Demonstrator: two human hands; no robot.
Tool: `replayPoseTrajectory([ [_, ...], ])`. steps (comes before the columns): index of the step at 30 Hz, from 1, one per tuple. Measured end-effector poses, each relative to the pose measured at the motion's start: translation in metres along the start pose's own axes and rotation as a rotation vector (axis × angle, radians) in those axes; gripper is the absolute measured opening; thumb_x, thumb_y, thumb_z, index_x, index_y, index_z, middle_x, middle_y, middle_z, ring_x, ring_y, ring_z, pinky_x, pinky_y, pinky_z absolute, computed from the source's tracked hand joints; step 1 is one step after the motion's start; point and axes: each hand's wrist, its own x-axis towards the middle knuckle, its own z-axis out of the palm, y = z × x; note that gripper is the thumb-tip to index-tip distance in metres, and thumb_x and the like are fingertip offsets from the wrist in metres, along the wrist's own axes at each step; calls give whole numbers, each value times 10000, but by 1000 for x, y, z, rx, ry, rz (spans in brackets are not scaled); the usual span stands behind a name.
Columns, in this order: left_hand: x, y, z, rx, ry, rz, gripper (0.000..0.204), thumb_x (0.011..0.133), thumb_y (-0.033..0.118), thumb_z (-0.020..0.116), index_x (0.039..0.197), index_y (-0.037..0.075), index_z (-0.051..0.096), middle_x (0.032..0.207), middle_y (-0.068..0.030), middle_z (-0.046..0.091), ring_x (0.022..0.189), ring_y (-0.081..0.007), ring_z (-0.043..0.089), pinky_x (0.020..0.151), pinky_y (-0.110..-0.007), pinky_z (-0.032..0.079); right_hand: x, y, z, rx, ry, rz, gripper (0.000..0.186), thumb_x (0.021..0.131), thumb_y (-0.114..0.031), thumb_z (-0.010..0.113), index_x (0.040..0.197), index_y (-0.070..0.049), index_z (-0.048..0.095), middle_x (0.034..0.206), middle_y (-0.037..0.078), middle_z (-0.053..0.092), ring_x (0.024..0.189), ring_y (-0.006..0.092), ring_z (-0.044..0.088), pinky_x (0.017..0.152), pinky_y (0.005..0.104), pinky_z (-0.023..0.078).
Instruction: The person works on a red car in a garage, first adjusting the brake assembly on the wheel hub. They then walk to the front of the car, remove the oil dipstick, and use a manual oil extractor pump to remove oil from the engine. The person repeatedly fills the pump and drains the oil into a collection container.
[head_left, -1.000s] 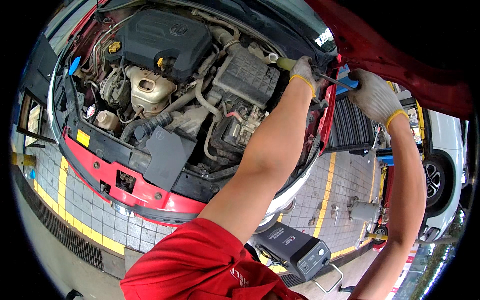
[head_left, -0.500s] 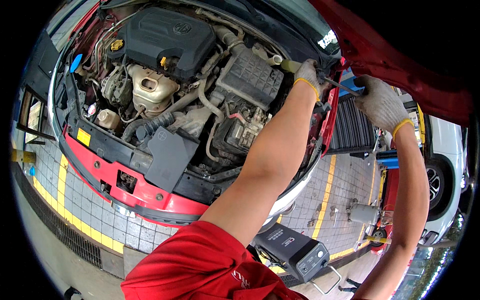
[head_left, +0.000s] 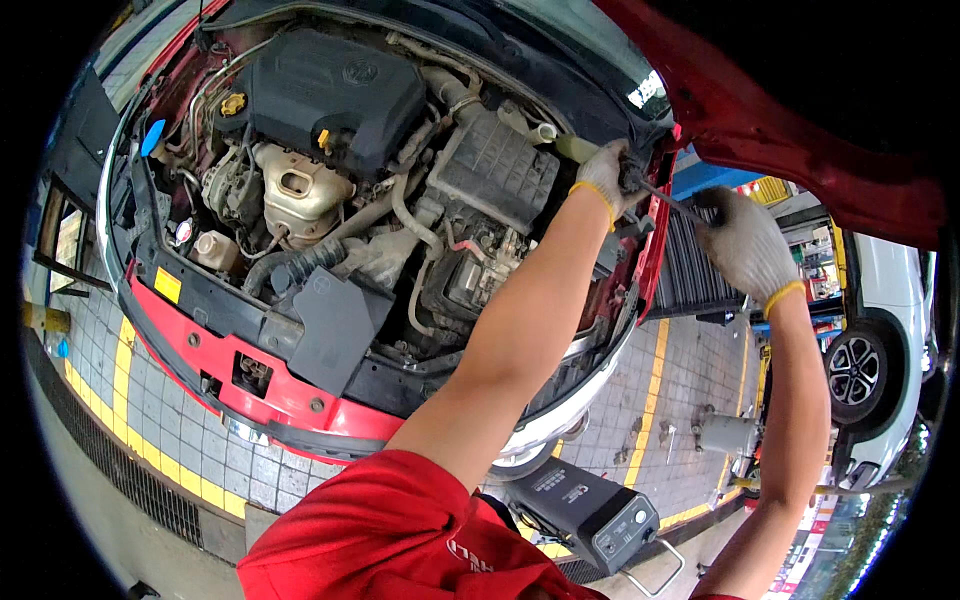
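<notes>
Both my hands wear grey-white knit gloves with yellow cuffs. At the far right corner of the engine bay, my left hand [head_left: 600,180] is closed around the dark head end of a long-handled ratchet wrench [head_left: 672,203], beside the red fender edge. The wrench's thin metal shaft slopes down to the right. My right hand [head_left: 748,245] wraps its other end, outside the fender. What the wrench head sits on is hidden by my left hand. Just left of that hand lies a pale yellow-green part [head_left: 573,148].
The open engine bay holds a black engine cover [head_left: 330,95] and an air filter box [head_left: 495,168]. The raised red hood [head_left: 790,160] overhangs my right hand. A grey machine [head_left: 580,510] stands on the tiled floor, and a white car [head_left: 885,300] is parked at right.
The whole view has shifted slightly. My right hand has moved a little lower and to the left with the wrench's handle end, while my left hand stays at the head end.
</notes>
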Motion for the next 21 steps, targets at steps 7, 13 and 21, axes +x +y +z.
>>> replayPoseTrajectory([
  [7,-39,-20,-17,345,-11,25,450,1063,554,599,1288,166,632,1199,-54,706,1061,-241,705,936,-525,620,-54,8,17,353,-54,149,400,941,-218,689,1291,-27,731,1182,260,761,1142,427,726,998,469,568],
  [13,-63,-55,-49,483,-70,-10,486,1023,571,640,1321,187,653,1219,-28,719,1047,-200,733,929,-498,622,-123,11,59,668,-84,309,438,925,-108,646,1348,-6,698,797,186,729,683,225,720,679,378,572],
  [21,-102,-74,-75,674,39,1,540,970,510,737,1307,95,665,1208,-35,713,1024,-192,721,864,-487,644,-188,1,134,950,-38,421,440,949,-52,644,1387,-20,676,721,102,676,626,146,628,602,352,525],
])
